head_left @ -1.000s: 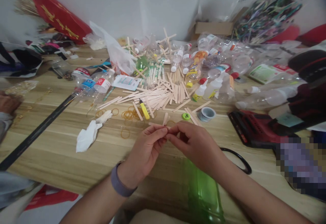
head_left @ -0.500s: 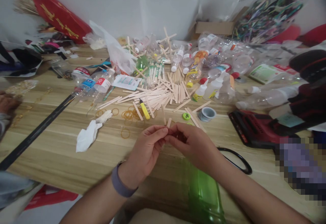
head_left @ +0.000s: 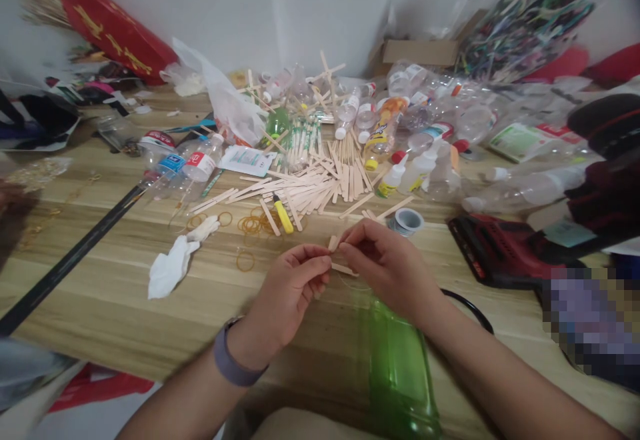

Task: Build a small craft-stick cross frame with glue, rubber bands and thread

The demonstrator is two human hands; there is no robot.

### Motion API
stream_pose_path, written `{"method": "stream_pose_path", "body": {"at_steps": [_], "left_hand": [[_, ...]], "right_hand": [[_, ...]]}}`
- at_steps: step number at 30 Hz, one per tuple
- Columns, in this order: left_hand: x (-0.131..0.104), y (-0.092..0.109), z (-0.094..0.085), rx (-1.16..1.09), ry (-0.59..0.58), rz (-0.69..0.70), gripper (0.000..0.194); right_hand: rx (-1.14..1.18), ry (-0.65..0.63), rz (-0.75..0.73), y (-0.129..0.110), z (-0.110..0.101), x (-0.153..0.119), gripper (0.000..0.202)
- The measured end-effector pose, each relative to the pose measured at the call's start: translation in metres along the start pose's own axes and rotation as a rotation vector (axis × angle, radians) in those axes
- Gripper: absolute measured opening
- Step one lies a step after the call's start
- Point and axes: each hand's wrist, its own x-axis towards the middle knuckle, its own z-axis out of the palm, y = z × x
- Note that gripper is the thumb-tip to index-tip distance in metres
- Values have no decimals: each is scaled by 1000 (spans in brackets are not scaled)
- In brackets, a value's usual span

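Note:
My left hand (head_left: pixel 295 287) is closed in a pinch, gripping wooden craft sticks (head_left: pixel 344 269) that cross at its fingertips above the table. My right hand (head_left: pixel 383 263) meets it there, thumb and forefinger pressed together on the sticks. A thin pale strand (head_left: pixel 356 287) loops below the right fingers; whether it is a rubber band or wire I cannot tell. Fingers hide most of the crossing. Under my right forearm lies a green plastic bottle (head_left: pixel 403 367). Beyond the hands spreads a pile of loose craft sticks (head_left: pixel 305 193), with rubber bands (head_left: pixel 255 223) to its left front.
A yellow-handled tool (head_left: pixel 283 215) lies by the pile. Wire spool (head_left: pixel 406 221), glue bottles (head_left: pixel 393 179) and a red-black power tool (head_left: pixel 500 250) stand at right. At left are a white glove (head_left: pixel 175 263) and a long black bar (head_left: pixel 75 257). Plastic bottles crowd the back.
My right hand has shifted slightly up and right, its fingertips a little apart from the left ones. The stick that stood upright now lies lower and nearly level.

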Motion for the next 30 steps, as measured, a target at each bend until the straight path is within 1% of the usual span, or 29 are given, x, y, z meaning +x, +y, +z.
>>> {"method": "stream_pose_path", "body": {"at_steps": [5,10,14,17,21,25,30], "left_hand": [[1,1,-2,117,-5,13,16],[1,1,-3,237,-13,56,16],[0,2,-2,330,-27,105,11],[-3,2,0,376,-41,130,12],[-7,1,0,403,-71,136,13],[-7,2,-1,384,-91,137,13],[-4,7,-2,329,-63,121,14]], "right_hand": [[11,4,-32,0,2,0,13],[17,-4,-48,-1,5,-2,11],[54,-12,-31,0,7,-3,14],[126,-27,3,-1,7,-3,14],[236,-62,30,-1,5,-2,15],[321,-81,40,0,5,-1,16],[382,-63,13,0,4,-1,17]]}}
